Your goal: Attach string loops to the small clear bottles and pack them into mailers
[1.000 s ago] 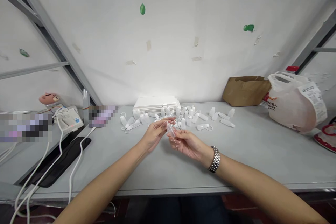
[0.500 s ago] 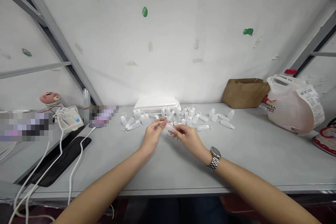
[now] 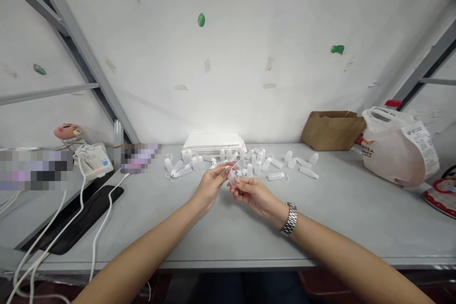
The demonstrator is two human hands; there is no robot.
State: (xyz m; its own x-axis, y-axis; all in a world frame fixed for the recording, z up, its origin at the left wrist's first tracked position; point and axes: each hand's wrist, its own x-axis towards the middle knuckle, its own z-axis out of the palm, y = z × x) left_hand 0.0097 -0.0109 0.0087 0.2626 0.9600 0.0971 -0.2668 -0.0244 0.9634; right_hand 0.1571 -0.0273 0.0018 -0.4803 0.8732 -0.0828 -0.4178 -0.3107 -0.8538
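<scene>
Small bottle (image 3: 232, 180) above near-middle counter (image 3: 338, 213), right hand (image 3: 257, 194) gripping it; left hand (image 3: 209, 186) at its top, grip unclear. Likely top-end handling; next move calls for steady bottle, careful fingertips.

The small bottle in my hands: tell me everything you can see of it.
The small bottle is translucent and whitish, apparently plastic. It is held tilted above the grey table, nearer than the scattered bottles. The right hand grips its body; the left hand's fingers are at its upper end, partly hiding it. Whether it is capped or holds anything is too small to tell.
</scene>
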